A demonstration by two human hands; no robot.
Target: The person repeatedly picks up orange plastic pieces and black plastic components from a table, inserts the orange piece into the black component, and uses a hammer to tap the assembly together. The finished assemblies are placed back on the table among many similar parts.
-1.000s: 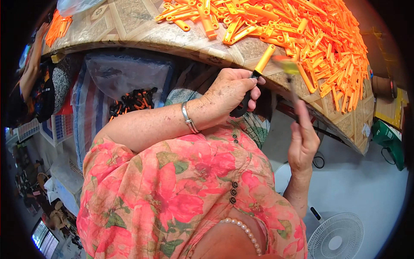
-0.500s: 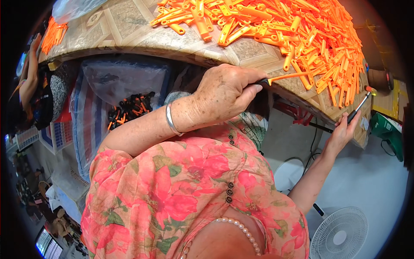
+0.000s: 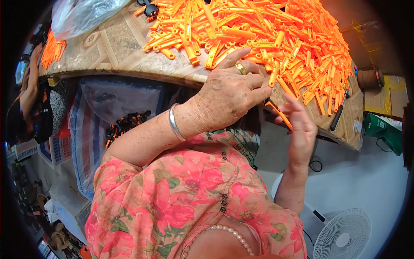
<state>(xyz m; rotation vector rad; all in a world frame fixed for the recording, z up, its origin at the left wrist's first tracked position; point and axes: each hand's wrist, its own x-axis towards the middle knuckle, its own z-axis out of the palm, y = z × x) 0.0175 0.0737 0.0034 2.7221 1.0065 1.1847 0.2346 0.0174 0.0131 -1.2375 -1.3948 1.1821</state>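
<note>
While the left forearm [image 3: 148,144] slants up from the lower left, its silver bangle [image 3: 174,123] at the wrist, the left hand [image 3: 230,97] hangs palm down over the table's front edge, back of the hand uppermost. Its index finger reaches out over the orange pile [image 3: 284,43], a gold ring [image 3: 240,69] showing, and the other fingers bend to the right. Beneath them it grasps the dark end of a black-and-orange piece [image 3: 279,114]; the thumb is hidden. This piece tilts down to the right, just off the table [image 3: 120,41], its orange tip close to the right palm.

The right forearm [image 3: 292,190] rises steeply, and the right hand [image 3: 299,134] stands with fingers loosely parted, gripping nothing that shows; whether it touches the tip I cannot tell.

Half a second ago the right hand was far out to the right with a black-handled tool [image 3: 338,116], which now lies released by the pile's right end. The piece, then pointing right across the table edge, has swung down, and the hands have come close together.
</note>
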